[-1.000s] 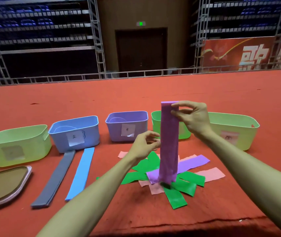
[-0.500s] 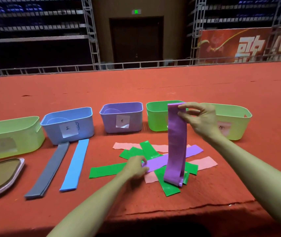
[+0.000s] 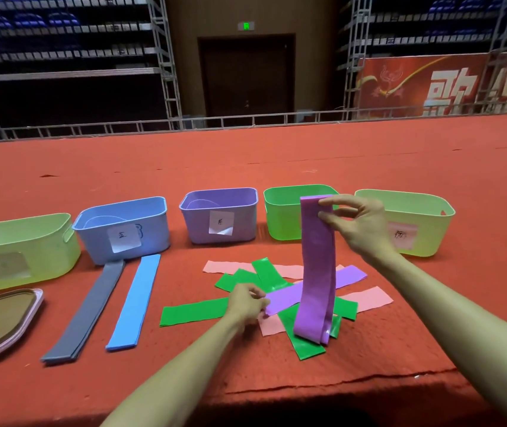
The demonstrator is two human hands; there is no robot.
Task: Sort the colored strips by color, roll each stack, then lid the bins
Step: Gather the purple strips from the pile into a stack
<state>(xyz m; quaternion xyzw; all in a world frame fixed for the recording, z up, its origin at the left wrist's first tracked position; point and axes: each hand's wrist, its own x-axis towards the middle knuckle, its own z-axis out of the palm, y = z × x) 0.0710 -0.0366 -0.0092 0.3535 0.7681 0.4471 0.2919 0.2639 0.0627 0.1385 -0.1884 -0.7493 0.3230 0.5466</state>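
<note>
The left hand (image 3: 247, 303) has dropped from beside the hanging stack (image 3: 318, 266) to the pile, now pinching the flat purple strip's (image 3: 283, 298) near end. The right hand (image 3: 357, 224) has carried the stack slightly right.

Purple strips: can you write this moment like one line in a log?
step: sorting purple | right hand: pinches purple stack at top, hanging | left hand: pinches end of flat purple strip
</note>
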